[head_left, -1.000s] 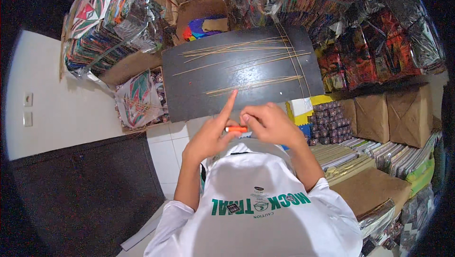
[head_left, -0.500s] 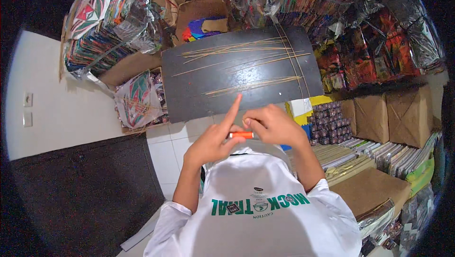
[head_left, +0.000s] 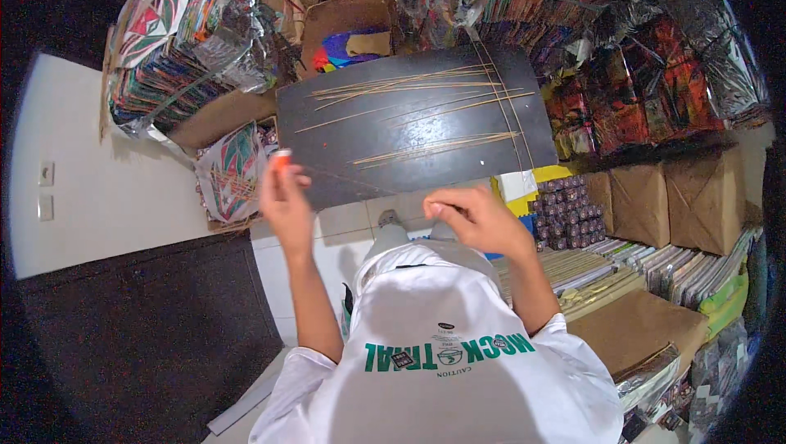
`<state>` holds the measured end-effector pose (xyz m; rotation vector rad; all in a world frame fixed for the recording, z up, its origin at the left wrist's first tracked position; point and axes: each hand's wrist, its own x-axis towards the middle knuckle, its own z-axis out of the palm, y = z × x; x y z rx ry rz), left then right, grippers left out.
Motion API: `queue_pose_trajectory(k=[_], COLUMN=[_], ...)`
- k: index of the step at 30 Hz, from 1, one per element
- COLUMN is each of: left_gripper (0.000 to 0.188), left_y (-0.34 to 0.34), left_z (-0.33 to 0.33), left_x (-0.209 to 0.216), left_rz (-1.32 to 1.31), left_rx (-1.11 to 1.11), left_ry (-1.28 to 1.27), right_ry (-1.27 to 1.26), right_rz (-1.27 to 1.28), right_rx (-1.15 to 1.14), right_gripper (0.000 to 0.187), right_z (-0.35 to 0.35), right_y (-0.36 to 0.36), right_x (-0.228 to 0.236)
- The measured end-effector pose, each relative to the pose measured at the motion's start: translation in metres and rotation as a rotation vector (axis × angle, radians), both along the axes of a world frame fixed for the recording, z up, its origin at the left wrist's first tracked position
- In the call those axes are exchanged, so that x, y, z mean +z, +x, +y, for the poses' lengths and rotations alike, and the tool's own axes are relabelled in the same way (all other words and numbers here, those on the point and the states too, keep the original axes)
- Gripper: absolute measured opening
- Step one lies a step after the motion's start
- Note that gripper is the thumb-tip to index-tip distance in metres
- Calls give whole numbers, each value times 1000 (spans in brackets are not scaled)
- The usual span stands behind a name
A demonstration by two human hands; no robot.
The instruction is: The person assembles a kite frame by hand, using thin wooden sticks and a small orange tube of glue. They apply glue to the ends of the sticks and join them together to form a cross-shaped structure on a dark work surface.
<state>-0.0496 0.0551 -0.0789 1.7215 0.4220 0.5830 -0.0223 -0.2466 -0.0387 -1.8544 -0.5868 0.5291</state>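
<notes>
My left hand [head_left: 286, 208] is raised over the table's near left corner, its fingers closed around a small orange spool of thread [head_left: 282, 160] with a white end. A thin thread [head_left: 352, 181] stretches faintly from the spool toward my right hand [head_left: 476, 216]. That hand is in front of the table's near edge, thumb and fingers pinched at the thread's other end. On the dark table [head_left: 327, 186] lie several thin bamboo sticks [head_left: 442, 146], mostly lengthwise in loose groups. Two longer sticks [head_left: 506, 108] cross them at the right side.
A box with a patterned kite sheet [head_left: 237, 169] and sticks stands left of the table. Tall stacks of wrapped sheets [head_left: 188, 51] rise at the back left. To the right are stacked dark spools [head_left: 569, 215], brown paper parcels [head_left: 700, 206] and a cardboard sheet [head_left: 639, 329].
My left hand has moved left and away from me with the spool, drawing thread out between the hands. My right hand has stayed nearly in place.
</notes>
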Motion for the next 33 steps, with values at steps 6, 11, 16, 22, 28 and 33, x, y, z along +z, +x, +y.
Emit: queue_pose_trajectory(k=[6,11,16,22,28,33], left_gripper=[27,24,28,29,29,39], left_y=[-29,-66,-68,-41,-21,-12], left_z=[138,178,152,60,-44,-58], left_x=[-14,-13,-7,36,52,54], left_rz=[-188,-273,-140,175,194,162], left_rx=[494,584,377,-190,-625,-623], left_ry=[-361,-449,-308,-153,-224,-71], right_ry=[-80,-191,-374,-426,383,534], right_rz=[52,1,86,-261,53,495], right_rx=[-188,-254,-240,-144,-79,23], right_gripper=[16,14,17,39,43,37], right_z=[-43,-74,-88,-47,50,56], right_y=[4,5,6,10,0,-10], right_x=[-6,-32,-53,-63,-33,-38])
